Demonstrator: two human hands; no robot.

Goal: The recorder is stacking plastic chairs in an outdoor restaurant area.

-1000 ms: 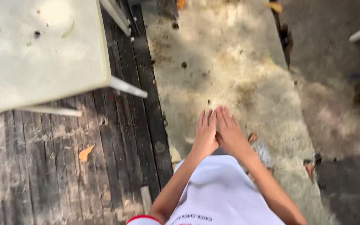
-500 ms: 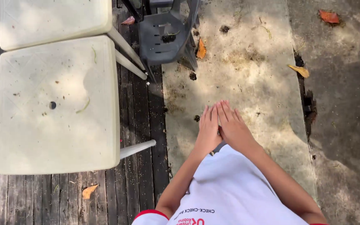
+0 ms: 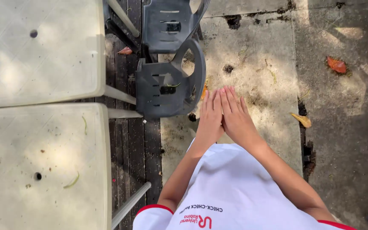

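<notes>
Your left hand [image 3: 209, 121] and right hand [image 3: 235, 119] pressed palm to palm, fingers straight, holding nothing; dark grey plastic chair [image 3: 169, 85] lies just forward-left, nearer your left hand

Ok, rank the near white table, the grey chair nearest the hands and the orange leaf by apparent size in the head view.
1. Near white table, largest, though closest to the camera and cut off by the frame.
2. Grey chair.
3. Orange leaf, clearly smallest.
</notes>
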